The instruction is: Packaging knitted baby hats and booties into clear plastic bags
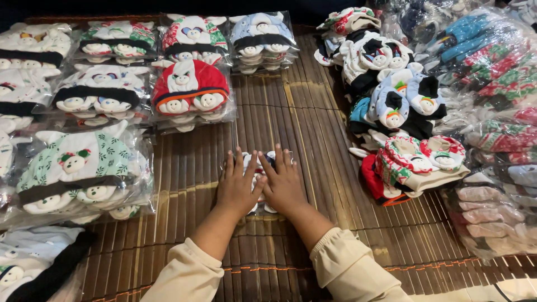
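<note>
- Both hands lie flat, fingers spread, side by side: left hand [239, 187] and right hand [282, 183] press down on a small clear pack [263, 168] of white items in the middle of the mat [313, 128]; neither grips it.
- Pack looks light and soft, likely cloth in slippery film; it should squash under the palms and slide on the slats.
- Best hold is probably the film edges at the left and right sides, pinched rather than squeezed.
- Hands cover most of the pack, so its pattern and count cannot be made out.
- Bagged stacks [190, 92] sit far left, loose caps [394, 103] right; the outer piles are cut off by the frame edges.
</note>
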